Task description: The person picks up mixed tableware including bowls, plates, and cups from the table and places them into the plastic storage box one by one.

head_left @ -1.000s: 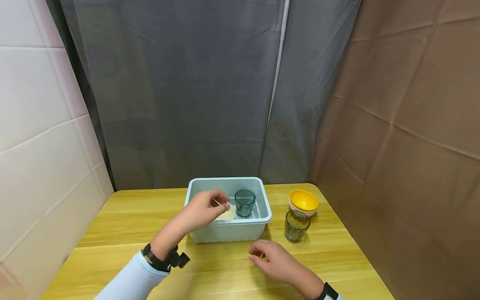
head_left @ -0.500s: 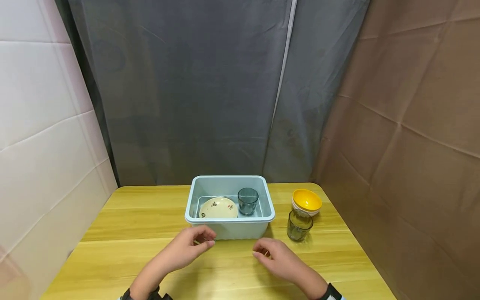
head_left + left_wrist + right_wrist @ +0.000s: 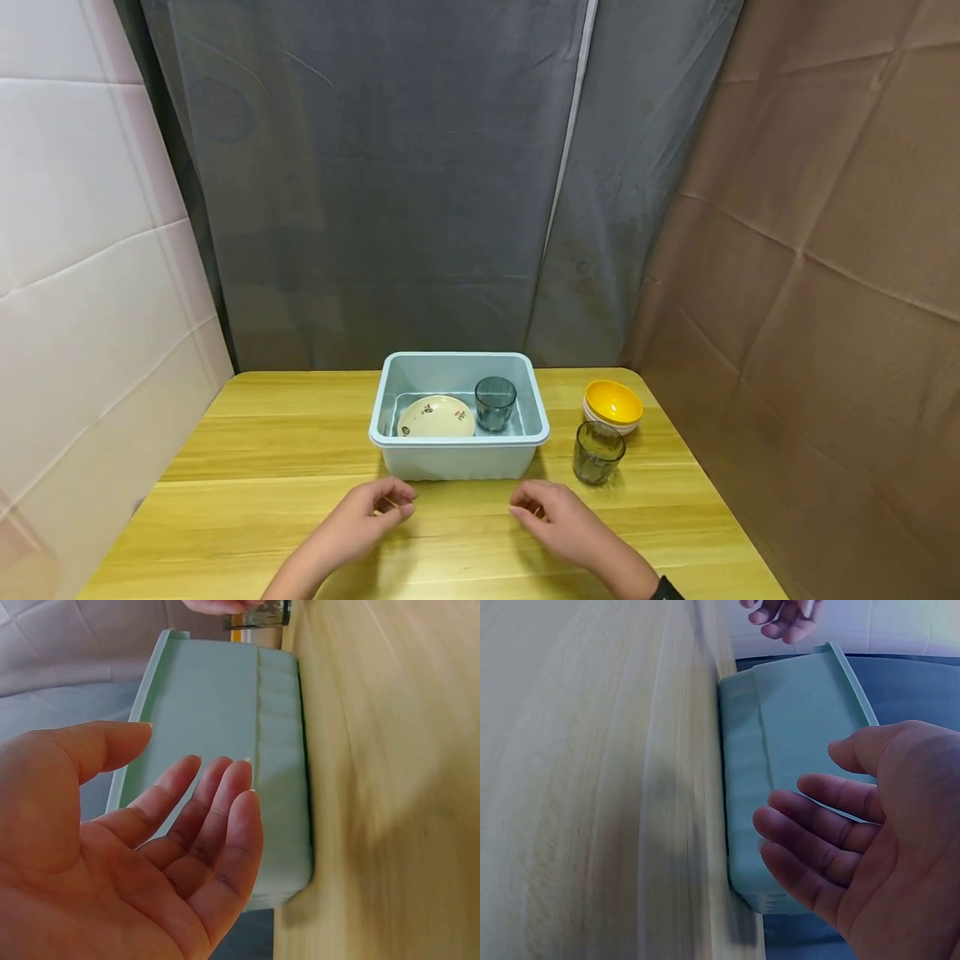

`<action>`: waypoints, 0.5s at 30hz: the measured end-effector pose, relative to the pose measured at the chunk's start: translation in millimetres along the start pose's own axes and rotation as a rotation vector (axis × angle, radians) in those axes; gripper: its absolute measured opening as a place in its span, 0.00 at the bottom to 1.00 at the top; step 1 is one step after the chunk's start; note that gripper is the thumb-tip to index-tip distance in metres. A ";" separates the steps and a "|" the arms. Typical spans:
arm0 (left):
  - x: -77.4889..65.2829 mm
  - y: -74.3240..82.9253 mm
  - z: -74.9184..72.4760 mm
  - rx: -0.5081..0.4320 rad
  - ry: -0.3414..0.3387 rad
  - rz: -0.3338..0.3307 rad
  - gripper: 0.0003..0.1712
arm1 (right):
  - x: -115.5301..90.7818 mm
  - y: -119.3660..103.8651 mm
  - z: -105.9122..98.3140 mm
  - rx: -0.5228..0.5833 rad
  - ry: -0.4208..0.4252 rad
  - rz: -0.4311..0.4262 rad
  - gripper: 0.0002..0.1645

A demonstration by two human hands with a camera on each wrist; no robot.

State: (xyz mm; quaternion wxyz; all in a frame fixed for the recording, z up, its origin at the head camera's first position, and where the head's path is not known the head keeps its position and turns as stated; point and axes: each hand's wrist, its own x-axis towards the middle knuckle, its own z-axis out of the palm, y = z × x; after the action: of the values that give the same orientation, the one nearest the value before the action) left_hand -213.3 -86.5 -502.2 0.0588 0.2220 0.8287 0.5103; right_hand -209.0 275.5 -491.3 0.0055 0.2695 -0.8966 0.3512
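My left hand [image 3: 365,518] hovers over the table in front of the bin's left half, fingers loosely bent and nothing in them. Opposite it, my right hand [image 3: 558,521] is held the same way near the bin's right front corner, also without anything in its grasp. Between and beyond them stands a pale blue plastic bin [image 3: 459,460]. Inside it lies a cream plate [image 3: 437,417] with small printed motifs, and to its right an upright bluish glass [image 3: 495,403]. Both wrist views show relaxed fingers in front of the bin's side wall [image 3: 210,712].
Right of the bin, a smoky glass [image 3: 597,454] stands upright on the wooden table [image 3: 300,433]. Just behind it sits a yellow bowl [image 3: 613,402] stacked on white. Grey cloth [image 3: 390,183] hangs behind the table, with brown cloth [image 3: 840,292] to the right and white to the left.
My left hand has pulled back from over the bin to the table in front, uncovering the plate. My right hand has barely moved; the view has shifted slightly.
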 end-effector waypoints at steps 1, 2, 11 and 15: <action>-0.9 -1.2 0.6 0.000 0.004 -0.001 0.12 | -0.4 -0.3 0.1 0.001 -0.002 0.006 0.08; -1.6 -2.3 1.2 0.002 0.008 0.001 0.13 | -0.8 -0.5 0.0 0.002 -0.005 0.011 0.08; -3.1 -1.8 3.8 -0.005 0.022 0.001 0.13 | -1.9 2.0 -3.6 -0.009 0.098 0.046 0.07; -3.8 -1.2 4.3 -0.010 0.020 -0.009 0.12 | -3.5 6.7 -13.3 0.012 0.261 0.133 0.06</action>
State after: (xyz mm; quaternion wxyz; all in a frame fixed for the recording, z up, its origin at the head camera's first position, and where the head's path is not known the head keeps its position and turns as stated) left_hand -208.9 -85.1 -505.8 0.0539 0.2129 0.8278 0.5163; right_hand -211.7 289.7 -486.3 0.0970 0.1617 -0.9021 0.3882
